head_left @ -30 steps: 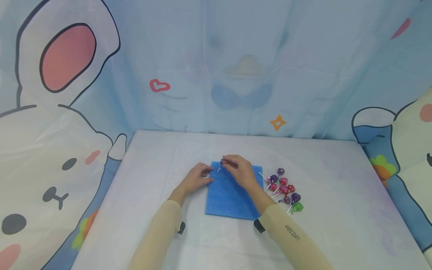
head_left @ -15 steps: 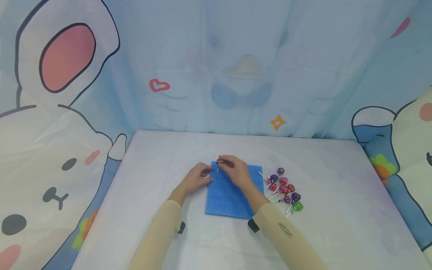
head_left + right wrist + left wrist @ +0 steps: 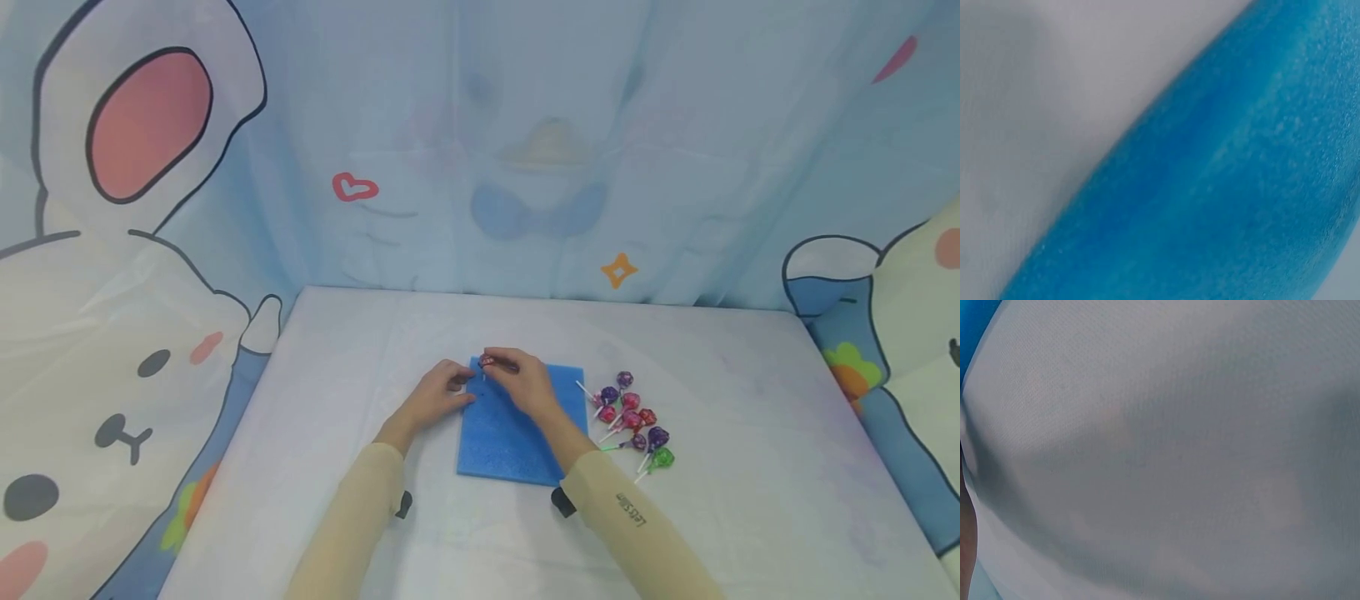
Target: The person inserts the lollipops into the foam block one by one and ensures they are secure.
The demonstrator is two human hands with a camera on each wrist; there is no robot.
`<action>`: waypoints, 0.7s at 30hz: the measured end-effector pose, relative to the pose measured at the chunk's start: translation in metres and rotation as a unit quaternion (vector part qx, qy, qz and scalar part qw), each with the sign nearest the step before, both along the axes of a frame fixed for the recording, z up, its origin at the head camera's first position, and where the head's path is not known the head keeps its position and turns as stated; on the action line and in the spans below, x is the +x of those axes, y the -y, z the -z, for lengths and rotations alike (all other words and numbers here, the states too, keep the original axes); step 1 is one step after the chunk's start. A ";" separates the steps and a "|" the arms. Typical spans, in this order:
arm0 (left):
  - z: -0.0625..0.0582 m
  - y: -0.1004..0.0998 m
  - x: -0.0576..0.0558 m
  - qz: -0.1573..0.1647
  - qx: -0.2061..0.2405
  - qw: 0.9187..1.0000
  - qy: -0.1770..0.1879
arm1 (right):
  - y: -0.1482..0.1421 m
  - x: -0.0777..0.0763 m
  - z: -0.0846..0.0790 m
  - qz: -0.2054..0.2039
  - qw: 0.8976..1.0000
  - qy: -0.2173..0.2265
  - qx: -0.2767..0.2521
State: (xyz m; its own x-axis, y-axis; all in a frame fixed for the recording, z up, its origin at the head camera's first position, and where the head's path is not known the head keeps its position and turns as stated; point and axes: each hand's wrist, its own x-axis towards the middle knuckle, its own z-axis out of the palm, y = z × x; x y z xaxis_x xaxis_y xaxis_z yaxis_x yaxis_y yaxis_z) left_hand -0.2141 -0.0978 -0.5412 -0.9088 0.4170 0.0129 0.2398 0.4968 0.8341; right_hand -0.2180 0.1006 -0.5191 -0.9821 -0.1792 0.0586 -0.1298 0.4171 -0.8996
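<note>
Right hand [image 3: 522,382] pinches a round, red-wrapped lollipop [image 3: 486,361] at a flat blue foam board's [image 3: 506,450] far-left corner; left hand [image 3: 435,394], fingers apart, at the left edge. Apparent step: planting; steady downward pressure called for next.

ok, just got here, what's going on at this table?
A person is working with wrapped lollipops and a blue foam board. The right hand pinches one lollipop over the board's far left corner, stick pointing down; whether the stick has entered the foam can't be made out. The left hand rests at the board's left edge. The other lollipops lie loose in a cluster on the table, to the right of the board.
</note>
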 end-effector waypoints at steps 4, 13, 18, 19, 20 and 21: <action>0.000 0.000 0.000 -0.001 -0.003 1.000 0.003 | -0.002 0.000 0.001 -0.007 1.000 0.003 0.006; 0.000 0.000 0.000 -0.005 -0.009 1.000 0.007 | -0.002 0.000 0.001 -0.009 1.000 0.002 0.020; -0.001 0.000 0.000 -0.004 -0.002 1.000 0.007 | -0.002 0.001 0.001 -0.013 1.000 0.002 0.015; -0.001 0.000 0.000 -0.003 -0.002 1.000 0.008 | -0.002 0.001 0.002 -0.013 1.000 0.002 0.014; 0.000 0.001 0.000 -0.003 -0.001 1.000 0.008 | -0.002 0.001 0.002 -0.013 1.000 0.003 0.013; 0.000 0.001 0.000 -0.002 -0.001 1.000 0.007 | -0.002 0.001 0.002 -0.012 1.000 0.003 0.011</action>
State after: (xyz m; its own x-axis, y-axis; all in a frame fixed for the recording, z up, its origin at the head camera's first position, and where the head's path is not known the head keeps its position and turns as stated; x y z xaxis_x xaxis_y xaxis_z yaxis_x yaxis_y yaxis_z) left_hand -0.2138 -0.0985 -0.5409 -0.9102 0.4141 -0.0014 0.2259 0.4992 0.8365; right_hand -0.2172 0.1025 -0.5211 -0.9778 -0.2040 0.0483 -0.1346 0.4342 -0.8907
